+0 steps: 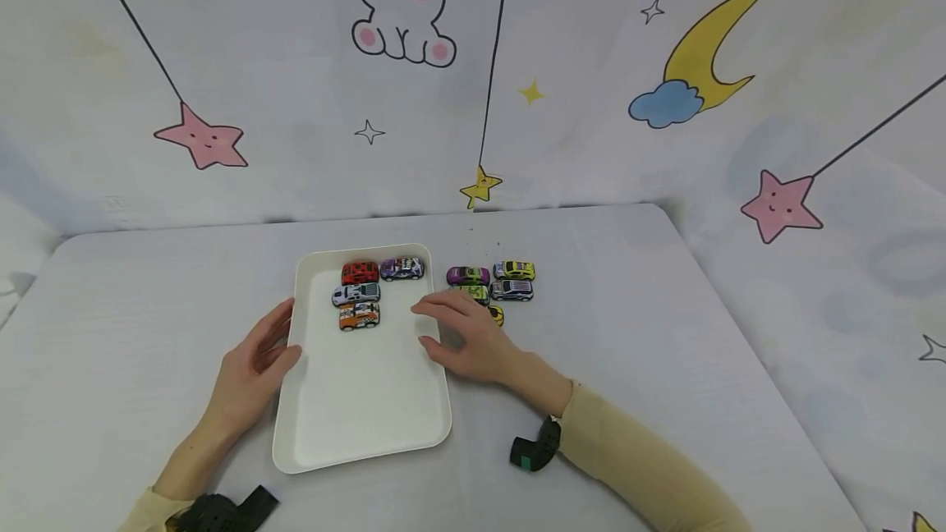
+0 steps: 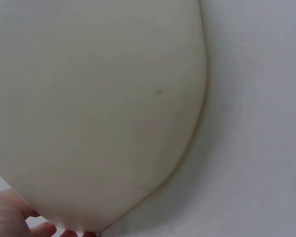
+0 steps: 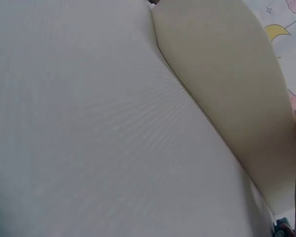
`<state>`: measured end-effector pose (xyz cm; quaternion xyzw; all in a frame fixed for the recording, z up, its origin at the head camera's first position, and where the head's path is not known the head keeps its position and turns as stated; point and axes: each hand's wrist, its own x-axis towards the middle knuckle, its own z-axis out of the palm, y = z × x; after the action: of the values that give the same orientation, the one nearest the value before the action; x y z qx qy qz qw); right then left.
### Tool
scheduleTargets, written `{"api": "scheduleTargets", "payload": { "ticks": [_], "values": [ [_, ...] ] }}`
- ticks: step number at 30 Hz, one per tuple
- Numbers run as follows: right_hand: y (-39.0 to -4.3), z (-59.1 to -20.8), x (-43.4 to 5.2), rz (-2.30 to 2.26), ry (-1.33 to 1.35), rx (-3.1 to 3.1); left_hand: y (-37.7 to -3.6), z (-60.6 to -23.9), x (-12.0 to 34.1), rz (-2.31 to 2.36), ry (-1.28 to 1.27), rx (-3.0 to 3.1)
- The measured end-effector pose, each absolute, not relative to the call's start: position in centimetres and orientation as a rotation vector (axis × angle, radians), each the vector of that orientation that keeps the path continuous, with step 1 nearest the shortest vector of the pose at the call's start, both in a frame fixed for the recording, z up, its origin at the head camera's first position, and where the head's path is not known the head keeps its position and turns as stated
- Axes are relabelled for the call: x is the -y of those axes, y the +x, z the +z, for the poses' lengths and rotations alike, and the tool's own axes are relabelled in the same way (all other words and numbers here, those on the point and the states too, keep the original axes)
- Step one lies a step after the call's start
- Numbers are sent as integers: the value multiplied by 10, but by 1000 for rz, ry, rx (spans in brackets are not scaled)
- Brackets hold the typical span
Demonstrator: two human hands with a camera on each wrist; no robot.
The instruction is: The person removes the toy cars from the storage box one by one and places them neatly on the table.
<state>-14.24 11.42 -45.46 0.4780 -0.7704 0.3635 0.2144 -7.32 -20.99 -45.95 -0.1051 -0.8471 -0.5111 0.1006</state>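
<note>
A white tray (image 1: 369,401) lies on the table in the head view. In its upper part sit several toy cars: a red car (image 1: 360,272), a purple car (image 1: 402,268), a pale blue car (image 1: 356,294) and an orange car (image 1: 359,317). My left hand (image 1: 254,364) holds the tray's left side, thumb at the rim and fingers along the outer wall. Over the right rim, my right hand (image 1: 473,339) has its thumb and fingers apart with nothing between them. It partly hides a green car (image 1: 478,294) and a yellow-black car (image 1: 497,315).
Beyond my right hand stand another purple car (image 1: 468,275), a yellow car (image 1: 514,270) and a grey car (image 1: 512,291), close together. The white table (image 1: 628,335) ends at a patterned backdrop (image 1: 576,146) behind and to the right.
</note>
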Motion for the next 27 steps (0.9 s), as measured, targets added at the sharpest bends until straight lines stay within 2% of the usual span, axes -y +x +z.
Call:
{"api": "scheduleTargets", "payload": {
  "ticks": [7,27],
  "values": [
    [-152,-441,-106,908,1316,2380,-73,-461,211,-1512,-315,2492],
    [-183,-415,-78,106,1140,2756,-74,-461,211,-1512,-303,2505]
  ]
}}
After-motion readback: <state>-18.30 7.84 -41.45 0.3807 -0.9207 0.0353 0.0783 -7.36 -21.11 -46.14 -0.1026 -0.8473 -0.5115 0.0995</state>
